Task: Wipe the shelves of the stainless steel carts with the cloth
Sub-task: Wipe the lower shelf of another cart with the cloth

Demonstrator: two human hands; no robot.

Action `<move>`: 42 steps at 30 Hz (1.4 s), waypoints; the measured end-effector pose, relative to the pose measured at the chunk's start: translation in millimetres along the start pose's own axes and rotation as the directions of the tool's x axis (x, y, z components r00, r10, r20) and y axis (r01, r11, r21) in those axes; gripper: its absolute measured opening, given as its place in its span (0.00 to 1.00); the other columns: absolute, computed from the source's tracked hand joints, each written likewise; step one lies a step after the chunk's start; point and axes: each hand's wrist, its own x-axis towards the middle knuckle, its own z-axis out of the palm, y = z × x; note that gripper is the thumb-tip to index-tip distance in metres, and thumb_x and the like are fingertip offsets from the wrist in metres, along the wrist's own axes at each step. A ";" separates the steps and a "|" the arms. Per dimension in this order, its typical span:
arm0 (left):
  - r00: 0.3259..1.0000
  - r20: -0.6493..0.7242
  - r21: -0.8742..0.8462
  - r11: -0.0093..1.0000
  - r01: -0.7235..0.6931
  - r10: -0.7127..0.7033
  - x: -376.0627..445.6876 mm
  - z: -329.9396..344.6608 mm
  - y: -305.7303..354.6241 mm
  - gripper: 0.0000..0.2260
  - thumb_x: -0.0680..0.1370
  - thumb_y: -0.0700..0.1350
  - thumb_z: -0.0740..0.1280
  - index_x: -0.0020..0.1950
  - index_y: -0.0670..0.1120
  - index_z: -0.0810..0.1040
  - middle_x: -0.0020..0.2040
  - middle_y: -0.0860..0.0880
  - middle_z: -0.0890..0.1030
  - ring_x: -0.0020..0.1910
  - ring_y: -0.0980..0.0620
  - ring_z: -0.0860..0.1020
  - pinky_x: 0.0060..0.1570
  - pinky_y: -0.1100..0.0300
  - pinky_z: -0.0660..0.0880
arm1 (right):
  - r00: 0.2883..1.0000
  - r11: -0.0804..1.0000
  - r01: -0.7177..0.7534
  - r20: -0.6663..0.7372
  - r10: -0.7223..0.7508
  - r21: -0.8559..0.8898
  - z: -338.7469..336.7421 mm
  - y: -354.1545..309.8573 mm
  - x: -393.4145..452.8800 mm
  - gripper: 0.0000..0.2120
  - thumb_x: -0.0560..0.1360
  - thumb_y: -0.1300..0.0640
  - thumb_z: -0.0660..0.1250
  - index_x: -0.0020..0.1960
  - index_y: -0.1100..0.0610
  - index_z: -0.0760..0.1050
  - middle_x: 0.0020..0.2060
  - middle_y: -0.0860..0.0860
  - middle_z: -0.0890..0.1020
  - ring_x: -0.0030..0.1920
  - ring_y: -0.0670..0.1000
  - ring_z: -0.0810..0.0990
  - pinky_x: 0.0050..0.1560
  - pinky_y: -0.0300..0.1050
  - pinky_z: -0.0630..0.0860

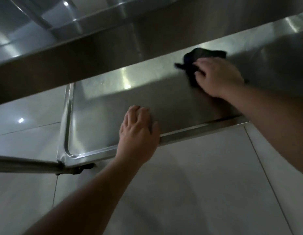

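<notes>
Pale floor tiles lie under the steel cart's low shelf. The left hand rests flat, fingers relaxed, on the shelf's near rim. Farther in, the right hand presses the dark cloth against the shelf, fingers curled over it.

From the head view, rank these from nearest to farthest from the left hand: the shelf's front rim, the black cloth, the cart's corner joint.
From the left hand:
1. Front rim: right under the hand, touching it.
2. Corner joint: lower left, at the shelf's end.
3. Black cloth: upper right, under the right hand.
</notes>
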 end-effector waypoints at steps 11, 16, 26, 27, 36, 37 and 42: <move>0.929 -0.048 0.175 0.913 0.369 -0.366 -37.1 -35.3 -109.2 0.32 0.86 0.62 0.48 0.87 0.51 0.48 0.88 0.51 0.47 0.86 0.52 0.43 0.81 0.53 0.38 | 0.987 1.000 -0.027 0.158 0.027 0.001 30.2 -182.6 6.3 0.22 0.83 0.46 0.51 0.72 0.51 0.72 0.75 0.52 0.71 0.73 0.60 0.67 0.74 0.59 0.62; 0.935 -0.047 0.163 0.920 0.355 -0.352 -39.4 -35.9 -114.2 0.32 0.85 0.63 0.45 0.87 0.53 0.47 0.88 0.52 0.47 0.86 0.53 0.43 0.82 0.52 0.41 | 0.842 0.891 0.424 0.291 -0.454 0.162 40.9 -232.3 -51.2 0.27 0.84 0.40 0.53 0.81 0.44 0.65 0.81 0.42 0.64 0.82 0.53 0.59 0.82 0.54 0.50; 0.930 -0.105 0.161 0.917 0.365 -0.351 -39.6 -28.5 -114.7 0.34 0.83 0.65 0.43 0.87 0.53 0.48 0.88 0.50 0.48 0.86 0.52 0.45 0.82 0.51 0.42 | 0.979 0.978 -0.203 -0.037 0.201 -0.048 -12.9 17.9 -110.3 0.28 0.81 0.42 0.53 0.74 0.53 0.72 0.75 0.53 0.75 0.72 0.63 0.72 0.70 0.62 0.70; 0.930 -0.106 0.166 0.916 0.365 -0.351 -39.5 -28.1 -114.5 0.34 0.84 0.65 0.43 0.87 0.52 0.48 0.88 0.50 0.48 0.86 0.51 0.45 0.83 0.51 0.42 | 0.942 0.940 -0.333 -0.071 0.328 -0.079 -12.6 14.9 -118.7 0.27 0.81 0.42 0.52 0.74 0.52 0.71 0.74 0.52 0.75 0.72 0.62 0.72 0.68 0.63 0.71; 0.937 -0.092 0.135 0.928 0.347 -0.337 -40.9 -38.0 -111.2 0.33 0.84 0.64 0.47 0.87 0.52 0.51 0.87 0.49 0.51 0.86 0.51 0.46 0.83 0.50 0.44 | 0.925 0.925 0.378 -0.010 -0.379 -0.043 22.4 -101.4 -161.5 0.23 0.83 0.43 0.60 0.74 0.50 0.77 0.73 0.47 0.78 0.73 0.58 0.74 0.74 0.58 0.68; 0.937 -0.092 0.133 0.929 0.346 -0.336 -41.0 -39.1 -110.3 0.33 0.84 0.64 0.48 0.87 0.52 0.51 0.87 0.49 0.51 0.86 0.51 0.47 0.83 0.50 0.44 | 0.903 0.901 0.429 -0.004 -0.430 -0.056 18.6 -87.1 -159.7 0.23 0.83 0.43 0.60 0.74 0.51 0.77 0.73 0.48 0.78 0.72 0.58 0.74 0.73 0.58 0.69; 0.935 -0.081 0.138 0.925 0.354 -0.345 -41.2 -41.9 -106.1 0.31 0.86 0.61 0.52 0.87 0.52 0.51 0.87 0.50 0.50 0.86 0.51 0.46 0.83 0.50 0.44 | 0.985 0.998 0.020 -0.169 -0.031 -0.066 -14.6 42.3 -156.4 0.24 0.83 0.47 0.58 0.71 0.57 0.77 0.69 0.58 0.80 0.65 0.66 0.77 0.65 0.60 0.74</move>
